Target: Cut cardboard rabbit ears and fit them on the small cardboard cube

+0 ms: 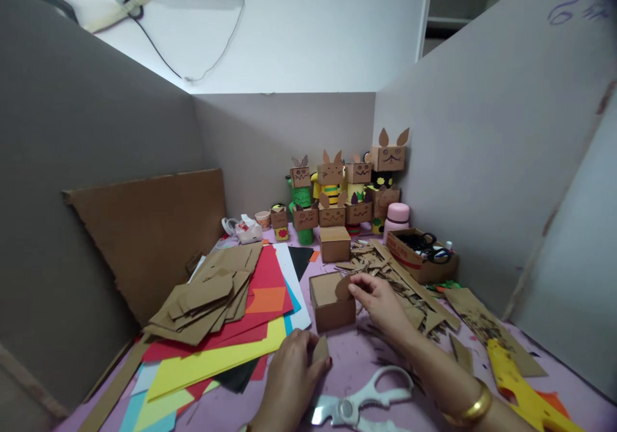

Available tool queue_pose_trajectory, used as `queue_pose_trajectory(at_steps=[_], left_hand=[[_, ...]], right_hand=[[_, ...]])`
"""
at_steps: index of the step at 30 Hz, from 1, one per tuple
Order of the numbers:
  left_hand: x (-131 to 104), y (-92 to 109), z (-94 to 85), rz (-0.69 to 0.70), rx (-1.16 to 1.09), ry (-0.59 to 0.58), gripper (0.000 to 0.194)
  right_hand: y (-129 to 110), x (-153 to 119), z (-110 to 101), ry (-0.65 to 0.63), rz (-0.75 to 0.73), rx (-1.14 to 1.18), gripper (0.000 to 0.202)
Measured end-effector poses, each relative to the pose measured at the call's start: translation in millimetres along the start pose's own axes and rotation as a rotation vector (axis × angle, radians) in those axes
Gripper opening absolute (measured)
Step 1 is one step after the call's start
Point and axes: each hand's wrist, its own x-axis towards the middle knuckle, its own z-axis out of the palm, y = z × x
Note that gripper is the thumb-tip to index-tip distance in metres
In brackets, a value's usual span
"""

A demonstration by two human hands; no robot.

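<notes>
My right hand (373,297) pinches a small rounded cardboard piece (342,288) at the top right edge of an open-topped or recessed cardboard box (334,316); I cannot tell whether the piece touches it. Nearer to me, my left hand (296,371) is closed on a small cardboard piece (320,350) between thumb and fingers, partly hidden by the hand. White-handled scissors (359,403) lie with blades spread on the purple table (332,355), between my forearms. Behind the box stands a second, plain cardboard box (335,245).
Cardboard sheets (212,294) lie on coloured paper (216,361) at left. Cardboard scraps (393,278) spread at right, near a supply box (424,255) and a yellow glue gun (520,380). Several cardboard animal figures (332,175) and a pink bottle (396,218) stand at the back.
</notes>
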Motion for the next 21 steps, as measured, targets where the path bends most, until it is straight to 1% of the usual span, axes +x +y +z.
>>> queue_pose_trajectory(at_steps=[2, 4, 6, 7, 10, 12, 14, 16, 21], left_hand=[[0, -1, 1.9, -0.057, -0.113, -0.015, 0.007], [3, 0, -0.3, -0.109, -0.325, -0.050, 0.009], [10, 6, -7.3, -0.108, -0.535, -0.062, 0.009], [15, 10, -12.1, -0.079, -0.599, -0.044, 0.009], [33, 22, -24.8, 0.016, -0.576, 0.049, 0.015], [45, 27, -27.2, 0.066, -0.506, 0.069, 0.016], [54, 28, -24.3, 0.086, -0.453, 0.056, 0.015], [57, 26, -19.1, 0.089, -0.420, 0.039, 0.016], [54, 22, -12.8, 0.116, -0.360, 0.028, 0.020]], right_hand=[[6, 2, 1, 0.002, -0.024, -0.008, 0.015], [10, 2, 1, 0.006, -0.044, -0.016, 0.014], [12, 2, 1, -0.002, -0.058, -0.023, 0.012], [12, 3, 2, -0.008, -0.064, -0.026, 0.012], [9, 4, 2, -0.025, -0.079, -0.040, 0.011], [5, 3, 1, -0.037, -0.090, -0.059, 0.010], [2, 2, 0, -0.052, -0.095, -0.084, 0.010], [-1, 1, 0, -0.063, -0.096, -0.114, 0.011], [-2, -1, 0, -0.073, -0.110, -0.176, 0.007]])
